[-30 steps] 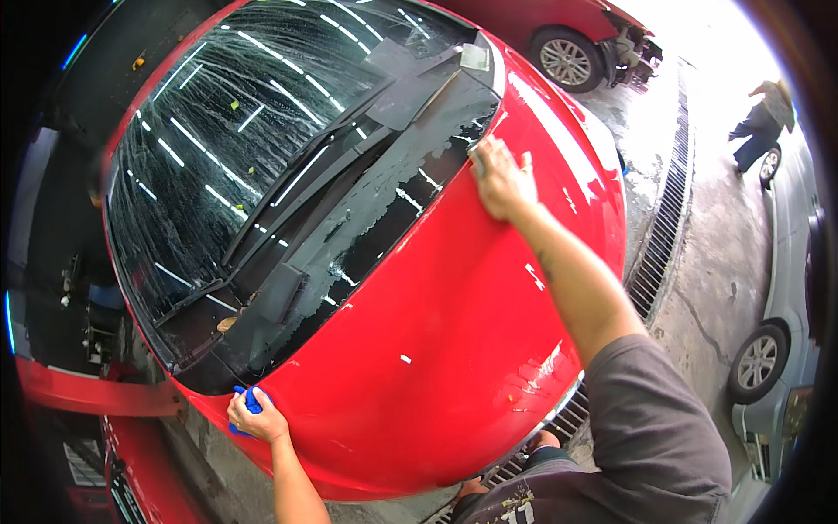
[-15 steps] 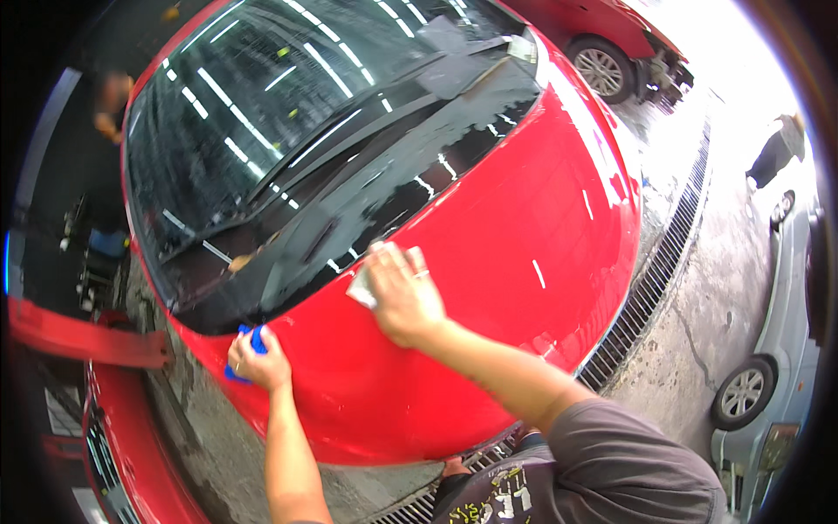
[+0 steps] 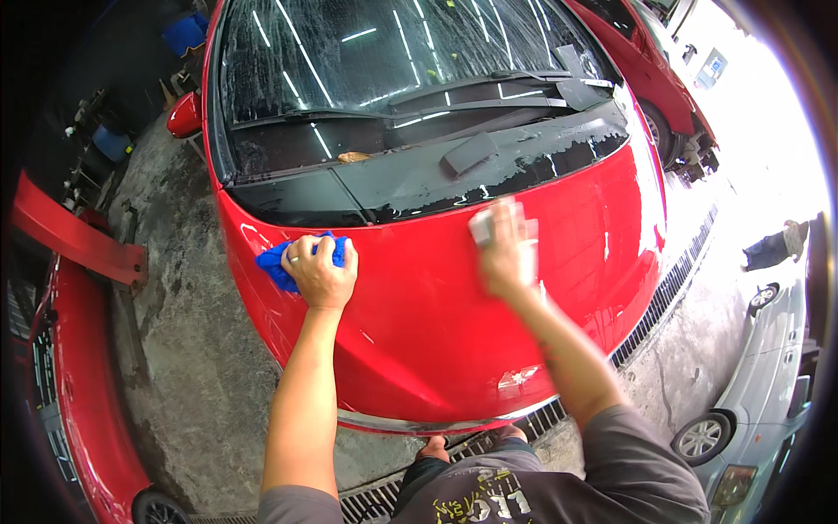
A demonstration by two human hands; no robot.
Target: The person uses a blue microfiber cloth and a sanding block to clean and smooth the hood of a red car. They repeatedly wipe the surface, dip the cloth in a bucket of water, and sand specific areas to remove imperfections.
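Observation:
A glossy red car hood (image 3: pixel 419 288) spreads out below me. My left hand (image 3: pixel 321 272) is closed around a bunched blue cloth (image 3: pixel 279 265), resting on the hood's left side near the windshield edge. My right hand (image 3: pixel 506 253), smeared by motion, lies over a whitish pad or folded cloth (image 3: pixel 529 249) on the hood's right half. Its fingers press that pale piece against the paint; its exact kind is unclear. Beyond both hands, the dark cowl strip (image 3: pixel 410 183) has a patchy, wet-looking surface.
The streaked windshield (image 3: pixel 349 61) and its wipers (image 3: pixel 489 103) lie beyond the cowl. A brown leaf (image 3: pixel 353 157) sits by the glass. Red cars stand at left (image 3: pixel 96 375) and far right (image 3: pixel 672 105). A silver car (image 3: pixel 751 384) is at right. A floor grate (image 3: pixel 668 293) runs past the hood.
The view has turned, so the car now stands straighter before me. My right hand has slid the pale piece rightward over the hood. My left hand still grips the blue cloth.

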